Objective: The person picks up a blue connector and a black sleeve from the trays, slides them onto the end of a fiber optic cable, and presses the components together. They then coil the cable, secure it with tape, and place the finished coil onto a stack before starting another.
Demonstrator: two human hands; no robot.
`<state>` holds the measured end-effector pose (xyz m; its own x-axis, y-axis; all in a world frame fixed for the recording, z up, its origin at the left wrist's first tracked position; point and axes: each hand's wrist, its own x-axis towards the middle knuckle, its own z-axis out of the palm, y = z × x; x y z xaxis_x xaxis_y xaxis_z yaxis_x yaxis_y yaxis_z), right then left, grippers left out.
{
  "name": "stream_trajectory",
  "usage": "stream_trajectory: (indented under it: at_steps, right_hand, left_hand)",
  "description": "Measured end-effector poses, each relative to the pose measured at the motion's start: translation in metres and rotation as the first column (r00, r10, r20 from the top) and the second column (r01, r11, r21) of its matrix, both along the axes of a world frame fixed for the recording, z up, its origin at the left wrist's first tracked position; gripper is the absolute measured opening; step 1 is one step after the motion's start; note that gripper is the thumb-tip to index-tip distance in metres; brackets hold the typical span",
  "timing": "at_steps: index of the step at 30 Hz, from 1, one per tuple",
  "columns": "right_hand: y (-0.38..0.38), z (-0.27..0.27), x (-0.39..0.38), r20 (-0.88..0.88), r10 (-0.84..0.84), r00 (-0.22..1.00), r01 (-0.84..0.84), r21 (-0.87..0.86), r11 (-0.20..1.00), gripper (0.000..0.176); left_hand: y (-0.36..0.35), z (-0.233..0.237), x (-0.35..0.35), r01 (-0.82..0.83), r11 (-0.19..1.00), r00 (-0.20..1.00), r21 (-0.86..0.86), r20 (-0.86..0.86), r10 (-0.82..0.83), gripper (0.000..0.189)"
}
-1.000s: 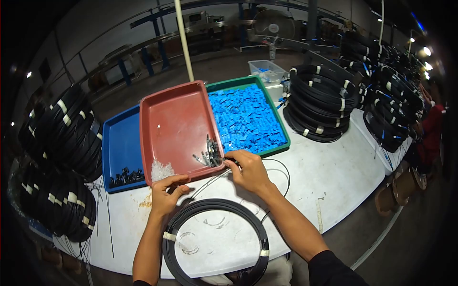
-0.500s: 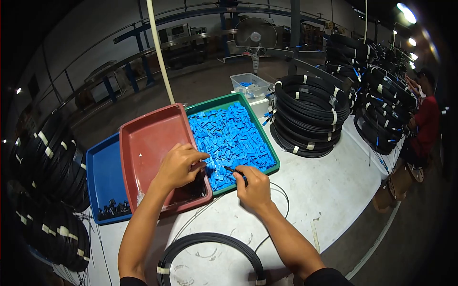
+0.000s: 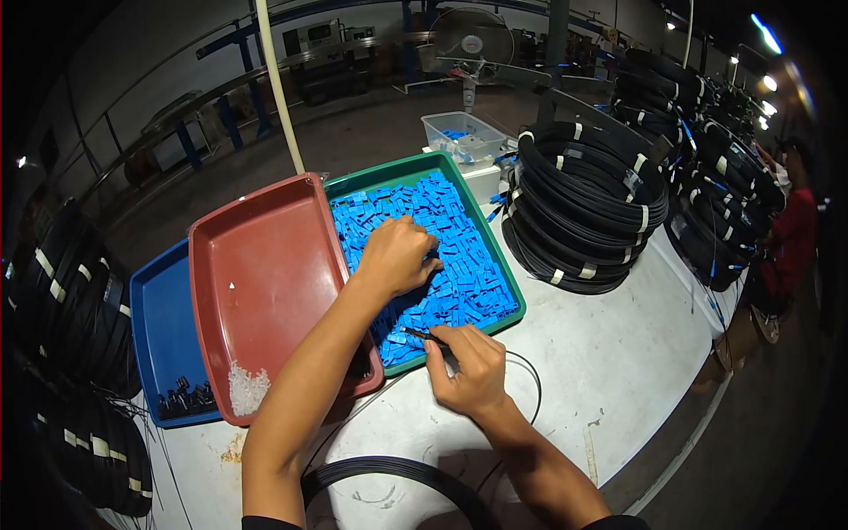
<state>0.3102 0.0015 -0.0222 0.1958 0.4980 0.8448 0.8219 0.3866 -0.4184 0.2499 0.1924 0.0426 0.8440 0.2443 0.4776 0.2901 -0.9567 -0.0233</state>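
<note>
My left hand [image 3: 399, 254] is over the green tray [image 3: 521, 311], its fingers curled down toward the small blue plastic connector housings [image 3: 459, 265]. Whatever is between those fingertips is hidden. In my right hand [image 3: 470, 367], a black cable's end [image 3: 427, 336] is pinched between thumb and fingers at the tray's near edge, its tip pointing left over the housings. The black cable [image 3: 535, 382] loops from this hand down toward a coil [image 3: 397, 468] on the white table [image 3: 609, 380].
Left of the green tray sit a red tray [image 3: 265, 256] with small clear pieces [image 3: 247, 389] and a blue tray [image 3: 168, 327] with black parts [image 3: 185, 399]. Stacked cable coils [image 3: 583, 208] stand right, beside a clear bin [image 3: 464, 141]. A person in red [image 3: 791, 238] is far right.
My left hand has moved right and away from me, from the red tray's edge to over the blue housings. My right hand still holds the cable end. The view has shifted slightly.
</note>
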Motion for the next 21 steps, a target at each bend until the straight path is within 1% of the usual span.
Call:
stream_trajectory:
  at_steps: [1, 2, 4, 5, 7, 8, 10, 11, 13, 14, 15, 17, 18, 19, 21]
  right_hand:
    - [0.0, 0.0, 0.0, 0.0, -0.003, 1.0, 0.003, 0.001, 1.0, 0.014]
    - [0.0, 0.001, 0.001, -0.001, -0.006, 1.0, 0.006, 0.002, 1.0, 0.014]
    - [0.0, 0.001, 0.002, -0.001, -0.01, 1.0, 0.01, 0.003, 1.0, 0.014]
    - [0.0, 0.0, 0.001, -0.001, -0.006, 1.0, 0.006, 0.001, 1.0, 0.014]
    - [0.0, 0.0, 0.0, -0.001, 0.002, 1.0, -0.002, 0.002, 1.0, 0.014]
    - [0.001, -0.001, 0.0, 0.001, 0.005, 1.0, -0.005, -0.007, 1.0, 0.014]
    - [0.0, -0.001, 0.0, 0.001, 0.007, 1.0, -0.007, -0.018, 1.0, 0.014]
    - [0.0, -0.001, 0.0, 0.001, 0.006, 1.0, -0.006, -0.016, 1.0, 0.014]
    - [0.0, 0.0, 0.0, 0.0, 0.009, 1.0, -0.009, -0.013, 1.0, 0.013]
    - [-0.001, 0.001, 0.0, -0.001, 0.011, 1.0, -0.011, -0.01, 1.0, 0.013]
    - [-0.001, 0.002, -0.001, -0.002, 0.013, 1.0, -0.013, -0.007, 1.0, 0.013]
    - [-0.003, 0.003, -0.002, -0.004, 0.021, 1.0, -0.021, -0.015, 1.0, 0.013]
    - [-0.003, 0.003, -0.002, -0.007, 0.022, 1.0, -0.022, -0.026, 0.999, 0.012]
    - [-0.003, 0.003, -0.003, -0.005, 0.034, 0.999, -0.034, -0.018, 0.999, 0.012]
    - [-0.003, 0.002, -0.004, -0.052, 0.035, 0.998, -0.037, -0.036, 0.999, 0.012]
  left_hand:
    - [0.001, -0.002, 0.003, -0.053, 0.998, 0.998, -0.018, -0.039, 0.052, 0.02]
    - [0.002, -0.005, 0.004, -0.051, 0.999, 0.998, -0.016, -0.038, 0.05, 0.02]
    - [0.002, -0.008, 0.006, -0.11, 0.969, 0.993, -0.221, 0.027, 0.118, 0.017]
    - [0.004, -0.009, 0.006, -0.11, 0.969, 0.993, -0.22, 0.027, 0.118, 0.017]
    - [0.008, -0.009, 0.003, -0.078, 0.985, 0.996, -0.152, 0.026, 0.083, 0.017]
    - [0.01, -0.01, 0.0, -0.08, 0.986, 0.996, -0.149, 0.027, 0.085, 0.017]
    - [0.006, -0.007, -0.005, -0.003, 0.959, 0.985, -0.284, 0.165, 0.052, 0.022]
    - [0.004, -0.005, -0.008, -0.003, 0.959, 0.985, -0.284, 0.165, 0.052, 0.022]
    - [-0.002, 0.002, -0.016, 0.011, 0.938, 0.959, -0.348, 0.268, 0.088, 0.024]
    - [-0.006, 0.008, -0.023, 0.002, 0.906, 0.964, -0.422, 0.24, 0.11, 0.028]
    - [-0.009, 0.009, -0.029, -0.005, 0.908, 0.963, -0.419, 0.241, 0.117, 0.028]
    - [-0.017, 0.011, -0.042, 0.087, 0.782, 0.923, -0.617, 0.345, 0.169, 0.029]
    - [-0.014, 0.003, -0.05, 0.147, 0.752, 0.916, -0.643, 0.376, 0.143, 0.029]
    - [-0.017, 0.0, -0.057, 0.139, 0.759, 0.913, -0.637, 0.379, 0.151, 0.029]
    - [-0.03, -0.003, -0.074, 0.341, 0.481, 0.864, -0.808, 0.47, 0.178, 0.028]
